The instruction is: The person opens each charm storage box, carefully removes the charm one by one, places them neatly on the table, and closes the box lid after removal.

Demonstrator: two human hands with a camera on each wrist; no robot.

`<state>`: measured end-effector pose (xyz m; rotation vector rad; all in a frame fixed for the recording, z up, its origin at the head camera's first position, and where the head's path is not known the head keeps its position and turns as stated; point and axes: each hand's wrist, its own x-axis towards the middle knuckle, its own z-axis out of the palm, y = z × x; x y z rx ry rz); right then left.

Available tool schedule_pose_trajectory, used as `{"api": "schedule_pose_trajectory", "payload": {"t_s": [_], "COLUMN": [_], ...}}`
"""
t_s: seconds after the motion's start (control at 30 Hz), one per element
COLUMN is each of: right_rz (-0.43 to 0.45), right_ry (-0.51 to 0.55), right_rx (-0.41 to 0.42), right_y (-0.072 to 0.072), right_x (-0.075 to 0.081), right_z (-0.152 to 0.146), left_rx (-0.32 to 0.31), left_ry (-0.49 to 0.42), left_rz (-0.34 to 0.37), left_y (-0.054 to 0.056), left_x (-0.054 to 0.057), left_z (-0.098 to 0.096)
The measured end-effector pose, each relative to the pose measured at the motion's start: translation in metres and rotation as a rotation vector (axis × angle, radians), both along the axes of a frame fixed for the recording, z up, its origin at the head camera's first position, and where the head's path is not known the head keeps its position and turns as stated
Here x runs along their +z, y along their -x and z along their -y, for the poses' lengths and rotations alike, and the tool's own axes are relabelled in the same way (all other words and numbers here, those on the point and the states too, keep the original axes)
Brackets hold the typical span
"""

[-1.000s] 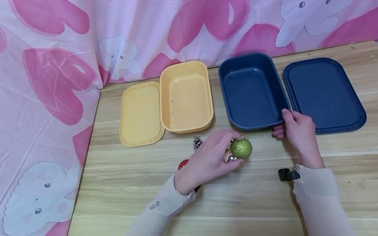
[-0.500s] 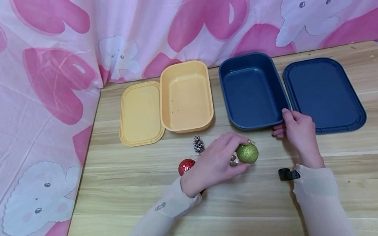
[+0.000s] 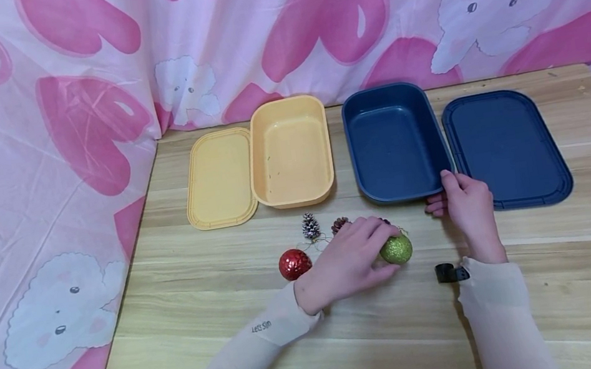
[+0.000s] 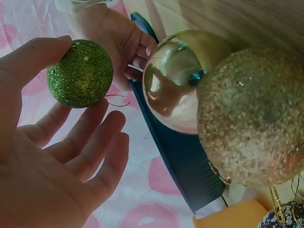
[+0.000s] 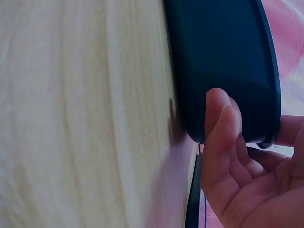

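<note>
My left hand (image 3: 343,263) pinches a green glitter Christmas ball (image 3: 398,249) between thumb and fingertips, over the table in front of the blue box. In the left wrist view the thumb lies on one side of the ball, and its gold hanging loop (image 4: 118,100) sticks out. A shiny gold ball (image 4: 168,90) and a glittery gold ball (image 4: 254,118) sit close to this hand; in the head view it hides them. My right hand (image 3: 471,210) grips the near right corner of the dark blue plastic box (image 3: 394,139), thumb at the rim and fingers against the outer wall.
A red ball (image 3: 295,264), a frosted pine cone (image 3: 310,226) and a brown pine cone (image 3: 339,224) lie around my left hand. A yellow box (image 3: 297,153) and yellow lid (image 3: 220,179) stand left, a blue lid (image 3: 507,148) right. A pink curtain (image 3: 229,36) hangs behind.
My left hand has moved right and slightly toward me with the green ball, uncovering the red ball and pine cones. The right hand has stayed on the blue box.
</note>
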<state>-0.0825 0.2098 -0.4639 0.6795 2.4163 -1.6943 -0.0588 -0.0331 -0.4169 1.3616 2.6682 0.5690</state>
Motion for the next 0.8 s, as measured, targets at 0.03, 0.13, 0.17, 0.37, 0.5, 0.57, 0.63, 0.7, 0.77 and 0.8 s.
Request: {"api": "schedule_pose_trajectory", "payload": {"t_s": [0.03,0.13,0.17,0.37,0.5,0.57,0.63,0.7,0.77,0.8], "right_rz": [0.001,0.005,0.007,0.006,-0.001,-0.003,-0.001,0.003,0.004,0.004], "right_ry": [0.003,0.016,0.020,0.034,0.030,0.026,0.018,0.009,0.003,0.002], "right_rx": [0.000,-0.003,-0.004,-0.009,-0.013,-0.012,-0.012,-0.009,-0.007,-0.007], "right_y": [0.000,0.000,0.000,0.000,0.000,0.000,0.000,0.000,0.000,0.000], "right_x": [0.000,0.000,0.000,0.000,0.000,0.000,0.001,0.001,0.000,0.000], "right_z": [0.000,-0.001,-0.001,-0.001,0.000,0.001,0.001,0.001,0.000,0.000], "left_rx": [0.003,0.010,0.012,0.004,0.001,-0.003,-0.008,-0.011,-0.013,-0.013], "left_ry": [0.011,0.048,0.058,0.122,0.164,0.183,0.195,0.205,0.210,0.216], "left_rz": [0.001,0.000,-0.002,-0.024,-0.039,-0.046,-0.056,-0.060,-0.068,-0.073], "left_y": [0.000,-0.001,-0.001,-0.005,-0.007,-0.008,-0.009,-0.010,-0.010,-0.011], "left_x": [0.000,-0.001,-0.001,-0.004,-0.007,-0.008,-0.009,-0.011,-0.012,-0.013], "left_z": [0.000,-0.002,-0.002,-0.007,-0.011,-0.012,-0.014,-0.015,-0.016,-0.016]}}
